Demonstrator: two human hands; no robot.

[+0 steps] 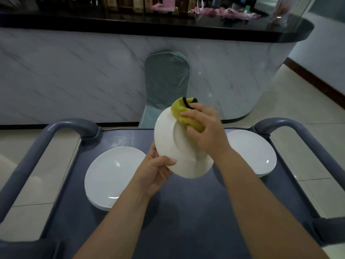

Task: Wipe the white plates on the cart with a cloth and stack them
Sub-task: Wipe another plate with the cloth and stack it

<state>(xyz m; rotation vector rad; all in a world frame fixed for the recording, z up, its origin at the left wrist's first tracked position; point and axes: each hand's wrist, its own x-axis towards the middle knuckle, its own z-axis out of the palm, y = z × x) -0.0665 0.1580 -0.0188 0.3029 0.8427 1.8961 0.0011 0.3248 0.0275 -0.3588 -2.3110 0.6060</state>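
My left hand (155, 171) grips the lower rim of a white plate (171, 139), held tilted above the blue cart top (186, 212). My right hand (205, 130) holds a yellow cloth (183, 114) with a black trim and presses it against the plate's upper part. On the cart to the left lies a stack of white plates (112, 176). Another white plate stack (255, 154) lies to the right, partly hidden by my right forearm.
Grey cart handles rise at the left (37, 152) and right (308, 143). Beyond the cart stands a chair with a pale green cover (166, 85) against a marble-fronted counter (74, 71) with a black top. Tiled floor surrounds the cart.
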